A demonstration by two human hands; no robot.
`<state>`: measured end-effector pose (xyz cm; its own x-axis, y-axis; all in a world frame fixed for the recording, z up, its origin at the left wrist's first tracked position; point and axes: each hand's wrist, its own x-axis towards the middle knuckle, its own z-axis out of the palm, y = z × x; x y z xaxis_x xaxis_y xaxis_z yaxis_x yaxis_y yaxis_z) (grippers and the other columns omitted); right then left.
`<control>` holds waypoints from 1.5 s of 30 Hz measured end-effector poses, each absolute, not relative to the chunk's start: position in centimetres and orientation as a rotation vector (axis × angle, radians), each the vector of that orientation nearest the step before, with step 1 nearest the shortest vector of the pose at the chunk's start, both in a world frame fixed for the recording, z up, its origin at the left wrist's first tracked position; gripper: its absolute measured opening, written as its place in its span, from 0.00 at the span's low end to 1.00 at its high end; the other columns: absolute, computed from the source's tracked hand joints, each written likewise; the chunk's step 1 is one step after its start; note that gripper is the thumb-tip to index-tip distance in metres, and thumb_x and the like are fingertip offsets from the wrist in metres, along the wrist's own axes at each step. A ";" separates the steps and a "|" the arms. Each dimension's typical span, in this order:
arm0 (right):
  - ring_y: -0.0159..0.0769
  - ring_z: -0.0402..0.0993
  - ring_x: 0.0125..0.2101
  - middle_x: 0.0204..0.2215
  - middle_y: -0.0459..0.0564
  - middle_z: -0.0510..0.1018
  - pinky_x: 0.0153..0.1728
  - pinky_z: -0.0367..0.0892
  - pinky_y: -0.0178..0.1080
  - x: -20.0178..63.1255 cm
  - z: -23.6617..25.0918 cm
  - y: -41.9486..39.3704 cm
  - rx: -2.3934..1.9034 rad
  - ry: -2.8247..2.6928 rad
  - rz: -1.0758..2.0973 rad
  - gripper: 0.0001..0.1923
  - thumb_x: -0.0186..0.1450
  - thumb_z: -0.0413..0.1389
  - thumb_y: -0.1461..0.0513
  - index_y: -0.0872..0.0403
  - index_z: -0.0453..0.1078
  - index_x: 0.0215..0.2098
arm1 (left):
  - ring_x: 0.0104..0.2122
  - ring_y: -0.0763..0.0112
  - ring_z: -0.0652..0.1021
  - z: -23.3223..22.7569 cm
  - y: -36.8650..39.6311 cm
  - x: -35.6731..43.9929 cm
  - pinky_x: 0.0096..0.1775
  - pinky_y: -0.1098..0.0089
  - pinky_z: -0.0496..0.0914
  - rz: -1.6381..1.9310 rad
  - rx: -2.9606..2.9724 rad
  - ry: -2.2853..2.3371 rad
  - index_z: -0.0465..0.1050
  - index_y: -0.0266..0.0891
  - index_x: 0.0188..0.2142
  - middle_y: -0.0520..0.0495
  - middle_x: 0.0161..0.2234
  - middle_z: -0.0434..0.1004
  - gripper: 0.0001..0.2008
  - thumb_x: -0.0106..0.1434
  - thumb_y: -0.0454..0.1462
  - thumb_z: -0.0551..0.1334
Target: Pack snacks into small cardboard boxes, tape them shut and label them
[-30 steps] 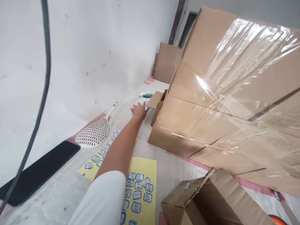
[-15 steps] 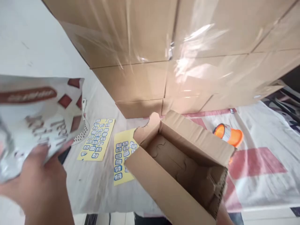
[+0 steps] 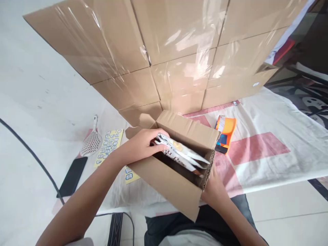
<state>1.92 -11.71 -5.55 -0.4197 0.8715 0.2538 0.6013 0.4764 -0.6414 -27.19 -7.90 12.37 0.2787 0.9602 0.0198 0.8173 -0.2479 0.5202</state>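
My left hand (image 3: 147,145) is closed on the top edge of a white printed pouch (image 3: 176,150). The pouch lies partly inside an open cardboard box (image 3: 166,184), tilted toward the box's right end. Behind that right end, my right hand (image 3: 214,188) grips the box from outside, its fingers partly hidden. The box's flaps stand open, and the lower part of the pouch is out of sight inside. Box and hands are at the table's front edge, near my lap.
Stacked cartons (image 3: 181,75) in clear plastic wall off the back. To the right is an orange tape dispenser (image 3: 230,128). Leftward lie yellow sticker sheets (image 3: 110,145), a white perforated scoop (image 3: 91,143) and a dark flat slab (image 3: 73,176). A black cable (image 3: 33,150) crosses the left side.
My left hand has brought the pouch from the far left into the open box. My right hand still holds the box, and the view has shifted.
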 end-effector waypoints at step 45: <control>0.51 0.62 0.67 0.62 0.51 0.70 0.66 0.62 0.58 2.4 0.9 -0.4 -0.336 -1.786 1.137 0.19 0.71 0.57 0.49 0.41 0.69 0.58 | 0.47 0.64 0.76 5.4 -13.3 -26.3 0.37 0.67 0.74 1.242 1.557 2.244 0.66 0.51 0.63 0.42 0.61 0.65 0.31 0.61 0.44 0.69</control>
<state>2.36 -0.36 0.92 -0.5042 0.6474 0.5715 -0.2442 0.5279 -0.8134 -26.30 -13.28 5.40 -0.4541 0.8306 0.3223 0.7142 0.1232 0.6890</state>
